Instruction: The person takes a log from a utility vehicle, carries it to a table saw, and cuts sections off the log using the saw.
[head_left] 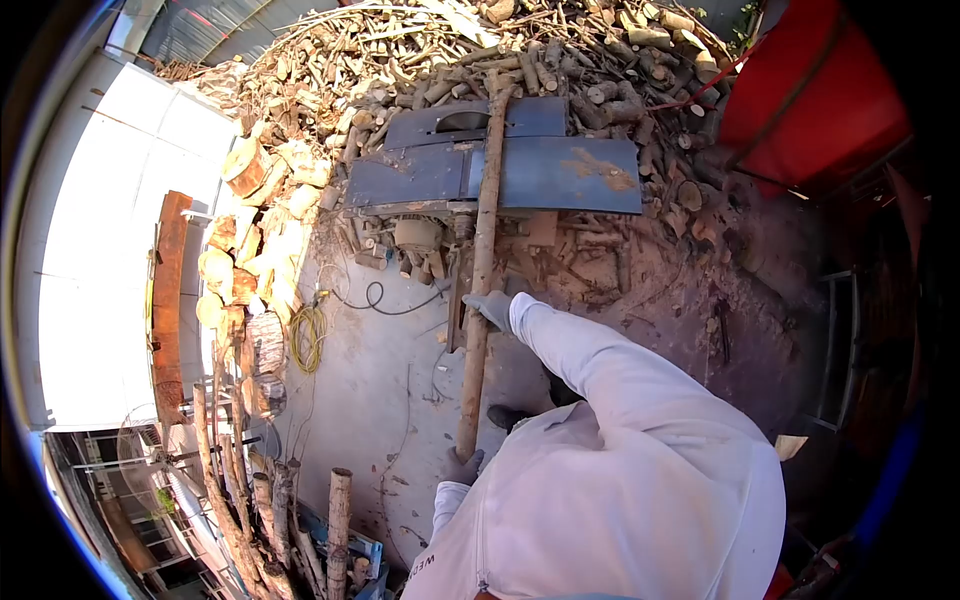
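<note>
A long, bark-covered pole [483, 240] crosses the steel saw table [410, 180] from near to far, its far end just past the table's far edge, its butt well out on the person's side. The gloved right hand [489, 308] is closed over the pole on the near side of the saw table; the gloved left hand [461, 467] is wrapped about the butt, farther out from the table, its underside hidden. Two spaced holds probably let the person bear and steer the overhang while the table takes weight at the far part. The circular blade [462, 121] stands in the table's far section, just left of the pole, which seems set beside it rather than over it. Beyond the saw table lies a heap of cut branches [400, 50], and to its left a row of sawn rounds [246, 166]. More poles [340, 505] stand on end at the table's near left, likely to be handy. A yellow cable coil [308, 340] lies between those and the table, perhaps looped to spare the footing
</note>
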